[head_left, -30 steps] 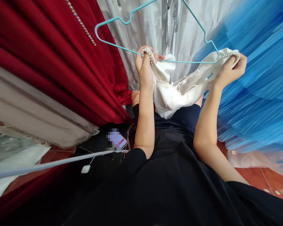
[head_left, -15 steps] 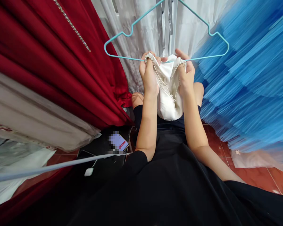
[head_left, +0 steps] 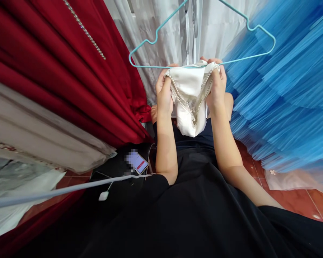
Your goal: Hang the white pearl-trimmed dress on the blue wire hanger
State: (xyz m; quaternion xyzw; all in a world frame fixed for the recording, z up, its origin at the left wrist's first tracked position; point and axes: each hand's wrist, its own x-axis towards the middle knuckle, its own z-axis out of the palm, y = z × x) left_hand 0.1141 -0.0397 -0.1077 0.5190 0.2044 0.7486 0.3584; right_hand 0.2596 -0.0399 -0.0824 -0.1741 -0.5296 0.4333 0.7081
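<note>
A white cloth piece [head_left: 190,84] edged with pearl beads hangs between my hands over my lap. My left hand [head_left: 164,91] grips its left edge, with the thumb over the beaded trim. The right edge is pinched in my right hand [head_left: 217,86], close to the hanger's bar. A light-blue hanger [head_left: 148,42] lies across the top of the cloth, its bottom bar running along the upper edge. Fingers behind the cloth are partly hidden.
Red fabric [head_left: 104,96] hangs on the left, and blue tulle [head_left: 290,93] on the right. White curtains [head_left: 164,32] are ahead. A phone [head_left: 138,163] rests on a black surface at lower left, beside a pale rod [head_left: 70,190].
My hands have moved apart, stretching the top of the white cloth wider. The hanger has shifted right and tilted, its right end now higher.
</note>
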